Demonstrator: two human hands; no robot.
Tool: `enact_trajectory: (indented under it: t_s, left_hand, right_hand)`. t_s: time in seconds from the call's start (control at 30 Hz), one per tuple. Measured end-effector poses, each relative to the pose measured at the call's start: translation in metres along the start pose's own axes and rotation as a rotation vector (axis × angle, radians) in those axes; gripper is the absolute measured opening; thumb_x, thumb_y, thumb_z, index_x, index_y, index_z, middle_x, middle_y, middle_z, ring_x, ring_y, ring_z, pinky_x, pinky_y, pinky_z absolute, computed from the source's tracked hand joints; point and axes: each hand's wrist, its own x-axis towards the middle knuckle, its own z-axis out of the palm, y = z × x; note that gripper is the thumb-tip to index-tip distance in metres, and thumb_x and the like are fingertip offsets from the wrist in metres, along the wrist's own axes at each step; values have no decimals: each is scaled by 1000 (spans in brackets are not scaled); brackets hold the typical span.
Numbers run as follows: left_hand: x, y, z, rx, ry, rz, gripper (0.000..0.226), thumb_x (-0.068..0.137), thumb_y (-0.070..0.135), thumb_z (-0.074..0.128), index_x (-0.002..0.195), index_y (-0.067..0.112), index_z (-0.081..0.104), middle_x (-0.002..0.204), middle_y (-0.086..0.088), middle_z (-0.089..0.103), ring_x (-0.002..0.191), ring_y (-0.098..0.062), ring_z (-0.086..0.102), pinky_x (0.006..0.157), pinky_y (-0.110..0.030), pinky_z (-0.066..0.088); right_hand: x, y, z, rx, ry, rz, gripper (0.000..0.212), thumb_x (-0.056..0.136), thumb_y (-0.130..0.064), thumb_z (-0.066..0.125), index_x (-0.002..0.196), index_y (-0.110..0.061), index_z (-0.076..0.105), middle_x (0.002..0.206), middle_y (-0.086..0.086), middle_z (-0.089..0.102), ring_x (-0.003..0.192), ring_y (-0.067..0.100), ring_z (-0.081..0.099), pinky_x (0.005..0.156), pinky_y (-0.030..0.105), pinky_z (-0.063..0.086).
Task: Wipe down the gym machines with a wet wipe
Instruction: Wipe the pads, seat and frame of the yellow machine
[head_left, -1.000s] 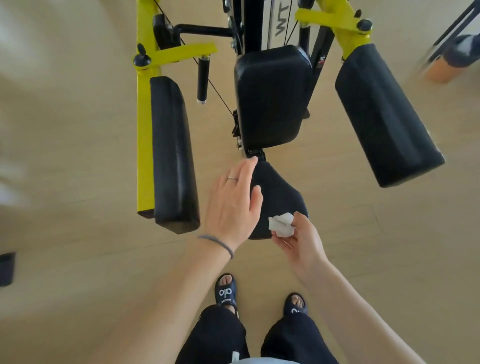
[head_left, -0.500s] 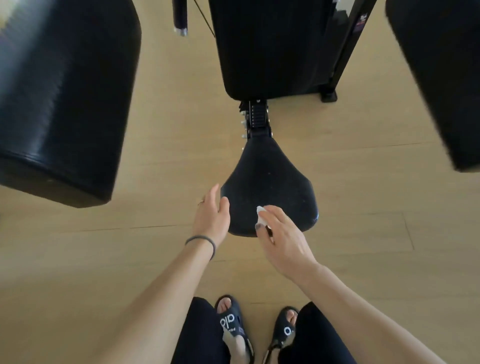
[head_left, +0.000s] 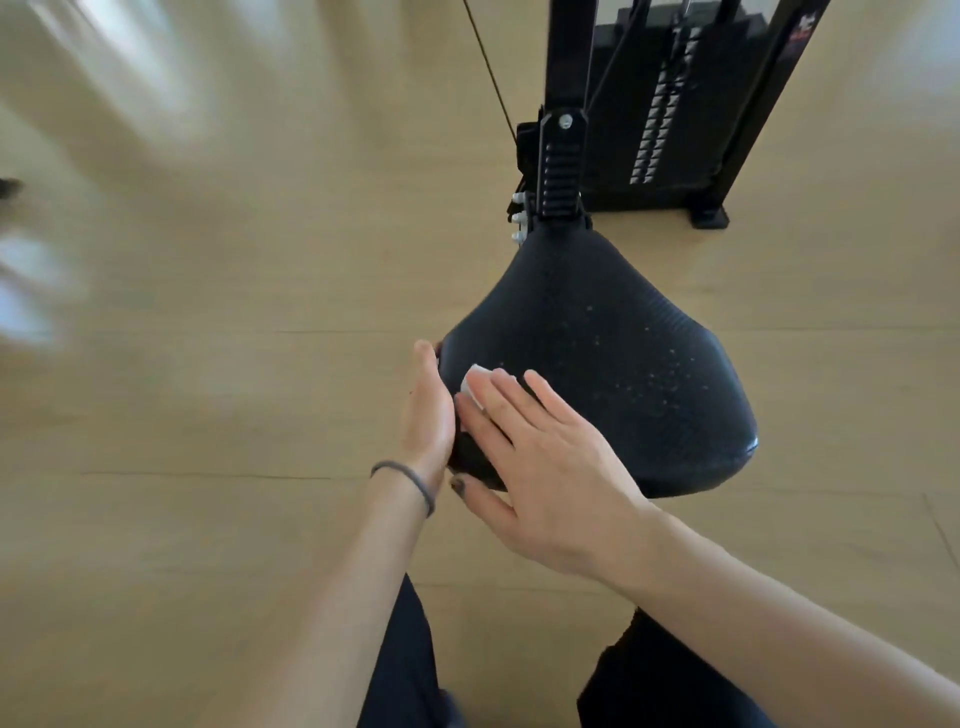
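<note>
- Right hand (head_left: 540, 467) laid flat on the near-left corner of the black padded seat (head_left: 613, 364), fingers straight and close together, pressing a white wet wipe (head_left: 474, 383) against the vinyl; only a corner of the wipe visible beyond the fingertips.
- Left hand (head_left: 428, 410) set edge-on against the seat's left rim, fingers extended, apparently bracing; nothing visibly held.
- Pale specks scattered across the seat's middle and right side, judged not yet wiped.
- Wiping judged at an early stage: one corner of the seat under way, most of its surface left.
- Beyond the seat's narrow end, adjustment post (head_left: 560, 161) and weight stack (head_left: 660, 119), apparently untouched.
</note>
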Motion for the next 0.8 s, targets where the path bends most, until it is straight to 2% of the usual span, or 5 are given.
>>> enact_trajectory:
  t_s: [0.13, 0.27, 0.57, 0.67, 0.8]
  left_hand:
    - [3, -9, 0, -28, -31, 101, 60, 104, 51, 19, 111, 16, 68, 99, -5, 77, 92, -19, 73, 78, -33, 57]
    - [8, -15, 1, 19, 39, 194, 70, 93, 61, 17, 107, 16, 69, 103, -12, 74, 99, -25, 70, 95, -45, 53]
    - [1, -12, -1, 81, 31, 208, 69, 91, 61, 18, 102, 13, 67, 103, -12, 74, 97, -32, 69, 93, -44, 52]
    - [3, -13, -2, 101, 48, 217, 75, 86, 66, 18, 106, 11, 65, 102, -12, 74, 99, -31, 69, 94, -45, 52]
    - [3, -15, -3, 120, 48, 179, 72, 89, 68, 16, 121, 26, 65, 120, -5, 69, 114, -24, 62, 104, -47, 47]
  right_hand:
    - [3, 1, -3, 25, 27, 28, 86, 97, -72, 18, 161, -16, 26, 170, 11, 12, 157, 24, 9, 128, 42, 6]
    - [-36, -4, 6, 18, 88, -6, 83, 97, -71, 25, 159, -17, 33, 169, 5, 21, 156, 21, 18, 128, 40, 10]
    - [-11, -7, 3, -44, 88, 23, 88, 91, -69, 36, 160, -16, 26, 168, 3, 21, 155, 19, 14, 128, 42, 2]
    - [-23, -17, 14, -119, 86, 18, 96, 84, -61, 48, 161, -9, 23, 169, 9, 17, 156, 24, 14, 127, 42, 1]
    - [-55, -11, 13, -101, 142, 108, 84, 81, -43, 58, 155, -13, 32, 166, 1, 21, 154, 21, 19, 127, 42, 8]
